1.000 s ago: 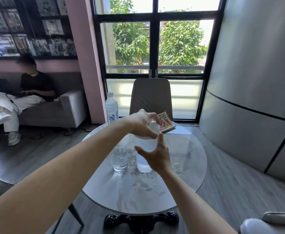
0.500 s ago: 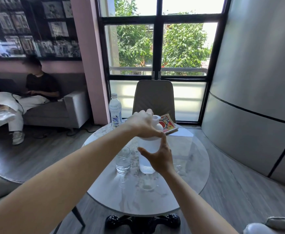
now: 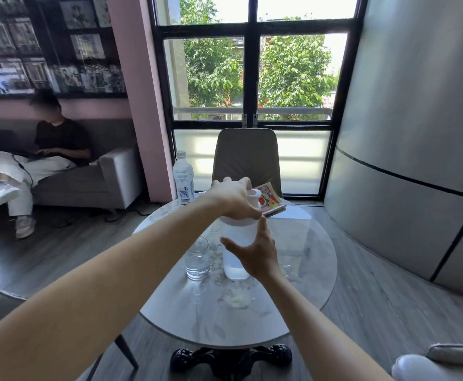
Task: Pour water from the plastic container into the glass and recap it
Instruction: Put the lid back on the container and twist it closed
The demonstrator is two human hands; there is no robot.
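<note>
We see the clear drinking glass point(image 3: 197, 258), already holding water, on the round marbled surface point(image 3: 301, 284). At its 3 o'clock stands the translucent white plastic container point(image 3: 234, 253), upright. Our left hand point(image 3: 234, 200) closes over its white cap point(image 3: 254, 196); our right hand point(image 3: 255, 255) cups the body, fingers point(image 3: 261, 229) spread. We judge recapping underway; next, twist until snug.

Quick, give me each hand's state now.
Left hand: grip closed on the container's cap.
Right hand: open, against the plastic container.
</note>
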